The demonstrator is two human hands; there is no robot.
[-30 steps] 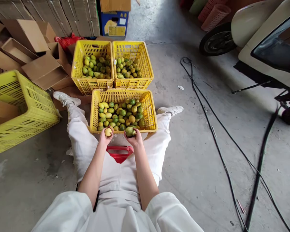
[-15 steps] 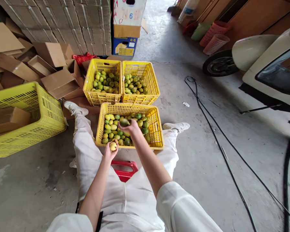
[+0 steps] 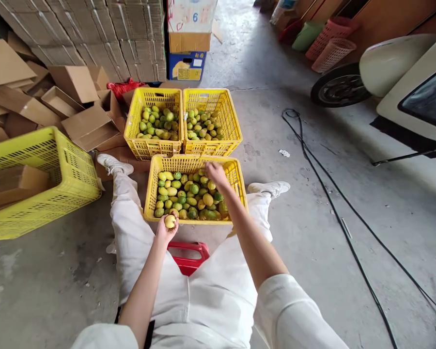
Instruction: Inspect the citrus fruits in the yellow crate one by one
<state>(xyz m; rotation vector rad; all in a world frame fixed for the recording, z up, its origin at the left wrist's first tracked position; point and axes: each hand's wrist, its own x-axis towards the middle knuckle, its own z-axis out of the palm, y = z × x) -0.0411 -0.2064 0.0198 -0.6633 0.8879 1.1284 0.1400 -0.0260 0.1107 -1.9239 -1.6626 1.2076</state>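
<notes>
My left hand (image 3: 166, 230) is closed around a pale yellow round fruit (image 3: 170, 222), held low at the near edge of the front yellow crate (image 3: 148, 198). That crate holds many egg-sized green and yellow fruits (image 3: 171, 192). My right hand (image 3: 216, 174) is over the crate's far right part, its back toward me. Its fingers are blurred and partly hidden, and no fruit shows in it. Just beyond stand two more yellow crates, the back left crate (image 3: 131, 127) and the back right crate (image 3: 233, 121), both partly filled with similar fruits.
A larger yellow-green crate (image 3: 80, 177) with cardboard inside stands at left, before a heap of opened cartons (image 3: 89, 127). Stacked flat cardboard (image 3: 105, 43) rises behind. A red plastic stool (image 3: 189, 264) shows between my legs. Black cable (image 3: 327, 186) and a parked white vehicle (image 3: 403, 92) are at right.
My right hand has moved right and away from me, and the dark green fruit it held no longer shows. My left hand keeps the yellow fruit in nearly the same place.
</notes>
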